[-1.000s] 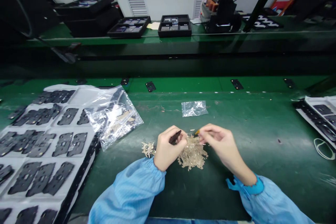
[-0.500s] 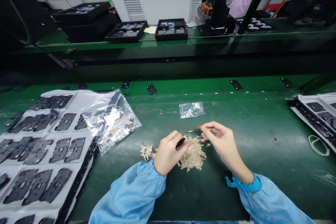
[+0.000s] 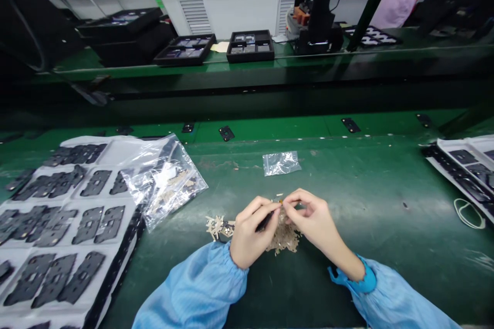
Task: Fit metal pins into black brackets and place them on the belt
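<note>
My left hand is shut on a slim black tool, whose tip points toward my right hand. My right hand pinches a tiny tan strip with an orange tip between thumb and forefinger, just above the tool. Under and between my hands lies a loose pile of tan strips, partly hidden by my fingers. A smaller cluster of the same strips sits left of my left hand. Blue sleeves cover both forearms.
A white tray sheet with rows of black parts lies at left, under a clear bag of tan strips. A small clear bag lies ahead. More black parts in white trays and a rubber band sit at right.
My hands have come closer together over the pile, and my right hand has dropped toward the black tool. The view has tilted slightly, and a pink-clad person shows more at the top right.
</note>
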The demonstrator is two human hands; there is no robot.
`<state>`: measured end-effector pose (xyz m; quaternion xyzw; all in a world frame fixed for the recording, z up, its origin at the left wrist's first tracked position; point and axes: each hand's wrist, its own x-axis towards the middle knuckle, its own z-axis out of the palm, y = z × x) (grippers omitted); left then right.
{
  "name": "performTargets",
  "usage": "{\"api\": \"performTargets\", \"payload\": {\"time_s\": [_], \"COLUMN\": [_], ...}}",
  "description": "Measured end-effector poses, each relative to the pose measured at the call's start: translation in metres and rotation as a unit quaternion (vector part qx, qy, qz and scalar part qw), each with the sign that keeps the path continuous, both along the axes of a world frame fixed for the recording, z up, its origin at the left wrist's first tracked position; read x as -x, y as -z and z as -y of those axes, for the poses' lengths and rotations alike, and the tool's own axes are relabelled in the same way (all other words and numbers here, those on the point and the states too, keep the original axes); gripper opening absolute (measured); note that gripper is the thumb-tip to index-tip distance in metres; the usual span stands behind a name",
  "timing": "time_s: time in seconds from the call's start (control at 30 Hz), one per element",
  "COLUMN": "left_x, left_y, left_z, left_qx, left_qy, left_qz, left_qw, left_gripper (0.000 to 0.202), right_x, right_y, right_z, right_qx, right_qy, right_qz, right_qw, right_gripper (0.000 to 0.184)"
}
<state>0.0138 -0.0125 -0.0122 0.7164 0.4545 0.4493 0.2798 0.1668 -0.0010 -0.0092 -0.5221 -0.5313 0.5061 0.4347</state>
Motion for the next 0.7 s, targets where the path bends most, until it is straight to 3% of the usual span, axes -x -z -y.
{"api": "performTargets", "payload": {"time_s": [0.23, 0.37, 0.53, 0.7], "left_x": [-0.001, 0.001, 0.004, 0.002], "left_y": [0.001, -0.001, -0.003, -0.007], "left_z": [0.0, -0.007, -0.013, -0.012], "left_qx": [0.035, 0.115, 0.311, 0.382], "left_qy": [-0.013, -0.041, -0.017, 0.012], "left_qz": [0.019, 0.068, 0.213, 0.285], "left_qw": [0.999, 0.99, 0.926, 0.879], "left_gripper": [0.023, 0.016, 0.015, 0.015], "right_x": [0.002, 0.0, -0.006, -0.008], "right_y": [0.0, -0.004, -0.007, -0.01], "right_z": [0.001, -0.001, -0.006, -0.006], "right_qx": [0.017, 0.036, 0.091, 0.166], "right_qy": [-0.005, 0.0, 0.003, -0.044], "right_qz": [-0.063, -0.098, -0.138, -0.186], "right_qw": [0.998, 0.994, 0.986, 0.968], "right_gripper": [0.013, 0.016, 0.018, 0.02]}}
